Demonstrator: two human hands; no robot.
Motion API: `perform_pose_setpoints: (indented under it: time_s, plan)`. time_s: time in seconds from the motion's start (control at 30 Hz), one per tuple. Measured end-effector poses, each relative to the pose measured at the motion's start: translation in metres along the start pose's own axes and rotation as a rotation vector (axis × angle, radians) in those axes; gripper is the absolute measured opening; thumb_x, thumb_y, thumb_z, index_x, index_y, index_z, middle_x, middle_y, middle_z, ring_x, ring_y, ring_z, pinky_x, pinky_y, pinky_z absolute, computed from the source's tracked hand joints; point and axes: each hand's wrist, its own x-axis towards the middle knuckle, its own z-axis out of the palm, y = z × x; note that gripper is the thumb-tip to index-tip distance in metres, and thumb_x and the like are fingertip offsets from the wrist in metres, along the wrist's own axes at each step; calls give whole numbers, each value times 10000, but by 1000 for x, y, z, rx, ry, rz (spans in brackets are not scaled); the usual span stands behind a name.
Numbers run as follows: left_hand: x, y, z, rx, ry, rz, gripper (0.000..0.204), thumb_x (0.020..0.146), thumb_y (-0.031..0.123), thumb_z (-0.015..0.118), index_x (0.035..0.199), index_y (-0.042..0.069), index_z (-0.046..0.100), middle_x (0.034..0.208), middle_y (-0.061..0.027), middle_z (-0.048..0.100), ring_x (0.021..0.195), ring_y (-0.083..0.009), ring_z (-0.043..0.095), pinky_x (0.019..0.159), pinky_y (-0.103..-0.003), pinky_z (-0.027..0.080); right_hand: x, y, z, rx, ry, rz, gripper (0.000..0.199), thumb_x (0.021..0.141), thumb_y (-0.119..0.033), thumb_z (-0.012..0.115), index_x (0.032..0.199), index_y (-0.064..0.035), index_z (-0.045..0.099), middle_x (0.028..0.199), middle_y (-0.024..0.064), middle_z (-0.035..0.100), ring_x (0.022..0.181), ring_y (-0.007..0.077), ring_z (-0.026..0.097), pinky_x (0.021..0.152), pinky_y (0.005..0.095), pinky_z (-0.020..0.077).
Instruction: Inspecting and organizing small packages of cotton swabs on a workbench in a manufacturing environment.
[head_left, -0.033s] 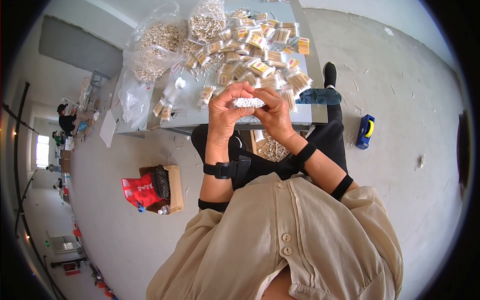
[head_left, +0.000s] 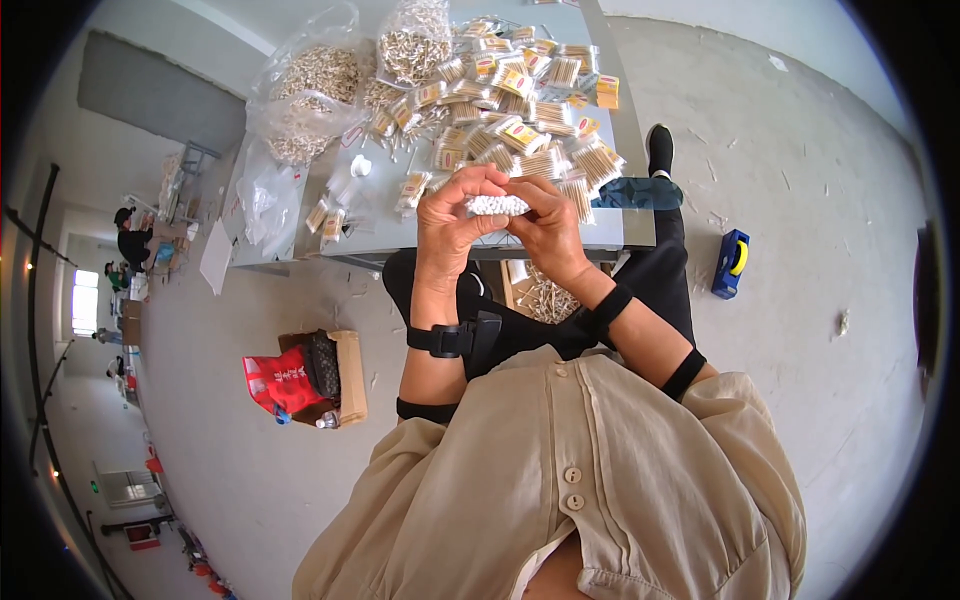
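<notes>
My left hand (head_left: 452, 222) and right hand (head_left: 545, 228) are both closed on a white bundle of cotton swabs (head_left: 497, 205), held between them above the counter (head_left: 420, 235). Packed swab bundles (head_left: 520, 130) lie at 12 o'clock.

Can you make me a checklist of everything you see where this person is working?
Surface: grey table, crowded.
Job's things: bundle of cotton swabs, pinched between both hands.
Clutter: packed swab packets; clear bags of loose swabs.
Grippers: left hand and right hand, both closed on the bundle.
Cables: nothing seen.
Surroundings: blue tape dispenser on floor; cardboard box with red bag; another person far off.
</notes>
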Motion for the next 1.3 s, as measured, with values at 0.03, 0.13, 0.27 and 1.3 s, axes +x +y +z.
perform_pose_setpoints:
  time_s: [0.03, 0.13, 0.27, 1.3]
  plan:
    - [-1, 0, -1, 23, 8, -10, 302, 620, -63, 735, 896, 36, 662, 1058, -101, 620, 1115, -220, 517, 970, -355, 400, 1, 0, -1, -24, -21, -2, 293, 702, 42, 670, 985, -26, 642, 901, 81, 611, 621, 147, 565, 570, 252, 458]
    - [0, 5, -5, 135, 9, 13, 317, 621, -47, 742, 915, 39, 664, 1060, -96, 621, 1139, -227, 501, 989, -368, 375, 2, -3, -1, -46, -48, -3, 278, 706, 38, 676, 975, -28, 647, 892, 82, 613, 620, 155, 577, 566, 254, 464]
    - [0, 12, -9, 212, -11, 45, 330, 624, -17, 752, 938, 40, 669, 1063, -87, 619, 1164, -235, 481, 1016, -381, 334, 3, -1, -1, -57, -43, -12, 273, 706, 17, 700, 970, -32, 651, 879, 79, 614, 629, 157, 590, 565, 254, 471]
    - [2, 16, -12, 423, -65, 130, 273, 587, 71, 785, 848, 80, 707, 987, -36, 632, 1088, -209, 515, 956, -333, 376, 2, 0, 7, -70, -98, -36, 321, 680, 52, 661, 993, -18, 636, 946, 100, 621, 671, 175, 604, 583, 263, 475]
